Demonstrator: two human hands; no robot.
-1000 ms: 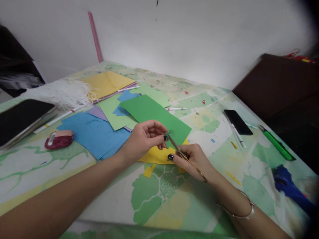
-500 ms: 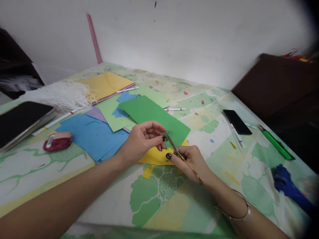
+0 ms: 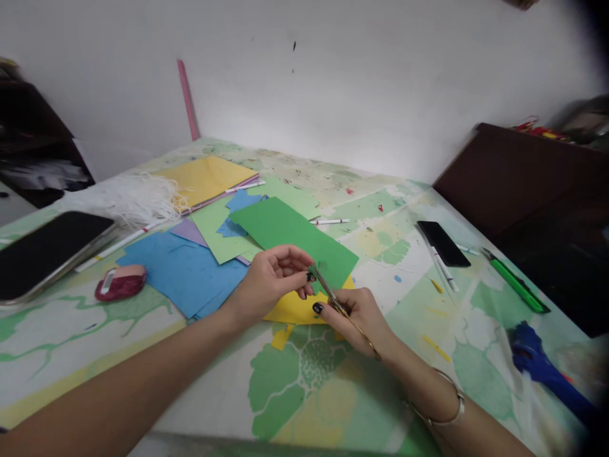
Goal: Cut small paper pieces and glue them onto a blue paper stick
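Observation:
My left hand (image 3: 280,273) is closed in a pinch on a small green paper piece (image 3: 318,287), which blends with the green sheet behind it. My right hand (image 3: 359,317) grips scissors (image 3: 328,291) with silver blades and a thin gold handle. The blade tips meet the paper at my left fingertips. Behind and below both hands lie a green sheet (image 3: 295,228) and a yellow sheet (image 3: 295,308). A small yellow cut-off (image 3: 282,336) rests just in front. Blue sheets (image 3: 190,273) are spread beside my left wrist.
At left are a black-screened device (image 3: 52,247), a dark red case (image 3: 121,283) and white strings (image 3: 137,200). A phone (image 3: 442,243), a green cutter (image 3: 516,282) and a blue glue gun (image 3: 537,355) lie at right. A yellow-orange sheet (image 3: 209,174) is farther back.
The whole scene sits slightly lower in the picture, as the camera has tilted up. Both hands keep nearly the same hold on the green paper and scissors.

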